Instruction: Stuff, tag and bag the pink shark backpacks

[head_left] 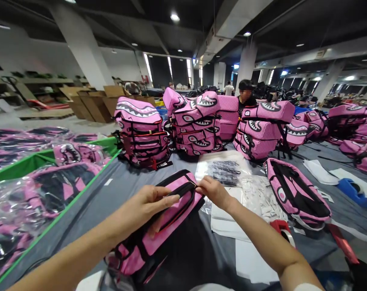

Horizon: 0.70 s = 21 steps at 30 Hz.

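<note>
A pink and black backpack (168, 231) lies aslant on the bench (91, 208), by its near edge. The right hand (215, 193) is closed to a pinch at the zipper (191, 183), at the backpack's far end. The left hand (149, 201) is half open over the backpack's left side, thumb apart from the curled fingers; whether it grips anything, I cannot tell. White paper (224, 222) and a red tape dispenser (279, 227) sit to the right, with stacked backpacks (198, 121) toward the far edge.
</note>
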Each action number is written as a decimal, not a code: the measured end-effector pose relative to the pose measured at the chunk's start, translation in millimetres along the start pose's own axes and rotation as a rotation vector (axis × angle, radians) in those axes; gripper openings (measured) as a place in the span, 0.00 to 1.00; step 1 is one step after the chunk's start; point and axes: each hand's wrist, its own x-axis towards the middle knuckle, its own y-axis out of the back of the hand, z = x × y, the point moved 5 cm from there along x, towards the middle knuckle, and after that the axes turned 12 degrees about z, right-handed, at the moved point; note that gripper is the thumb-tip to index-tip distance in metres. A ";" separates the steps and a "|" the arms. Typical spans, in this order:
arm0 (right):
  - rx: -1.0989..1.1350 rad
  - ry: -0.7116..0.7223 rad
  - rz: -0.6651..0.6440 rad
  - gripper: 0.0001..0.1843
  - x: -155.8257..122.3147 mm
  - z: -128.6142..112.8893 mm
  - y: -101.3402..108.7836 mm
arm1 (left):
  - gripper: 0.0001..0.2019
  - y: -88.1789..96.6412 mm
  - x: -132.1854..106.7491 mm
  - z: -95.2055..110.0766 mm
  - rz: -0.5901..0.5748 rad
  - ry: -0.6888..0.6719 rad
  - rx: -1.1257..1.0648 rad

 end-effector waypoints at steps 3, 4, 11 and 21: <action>-0.199 0.237 -0.020 0.17 11.2 -3.4 8.2 | 0.26 4.2 10.3 7.8 0.062 0.006 -0.102; -0.245 0.271 -0.006 0.18 13.9 -7.9 12.7 | 0.25 7.9 14.5 10.5 0.126 0.003 -0.163; -0.163 0.218 -0.002 0.17 24.8 -97.3 14.9 | 0.14 14.2 41.3 37.6 0.501 -0.041 -0.467; 0.619 -0.602 -0.480 0.15 27.9 -96.9 22.2 | 0.26 5.2 0.9 13.6 0.409 -0.329 -0.174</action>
